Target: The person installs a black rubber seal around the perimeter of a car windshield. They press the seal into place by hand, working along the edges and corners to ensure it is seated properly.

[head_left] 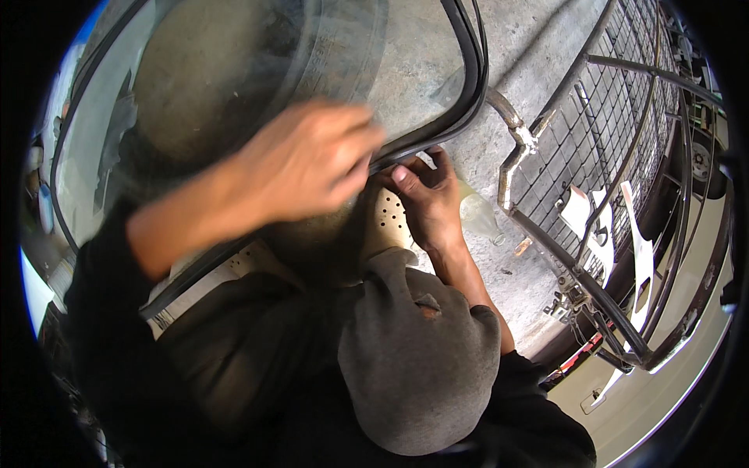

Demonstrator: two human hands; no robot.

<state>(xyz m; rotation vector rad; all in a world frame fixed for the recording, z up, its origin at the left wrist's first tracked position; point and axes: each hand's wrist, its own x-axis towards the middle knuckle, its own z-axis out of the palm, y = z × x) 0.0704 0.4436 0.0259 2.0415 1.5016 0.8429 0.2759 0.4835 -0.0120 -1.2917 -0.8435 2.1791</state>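
A large sheet of glass [413, 62] lies in front of me, its edge fitted with a black rubber seal [466, 86]. At the near right corner of the pane, my right hand [431, 203] is closed on the seal, thumb and fingers at its lower edge. Just left of it, my left hand [308, 160] hovers over the glass near the seal. That hand is bent at the fingers and smeared by motion, so whether it holds anything cannot be made out. A thin dark strand runs along the outside of the seal.
Below the glass are my cream clogs [388, 218] with round holes. A clear bottle [480, 212] lies on the concrete floor [519, 269] beside my right hand. To the right stands a tubular metal frame with wire mesh [605, 117], with white panels [644, 249] behind it.
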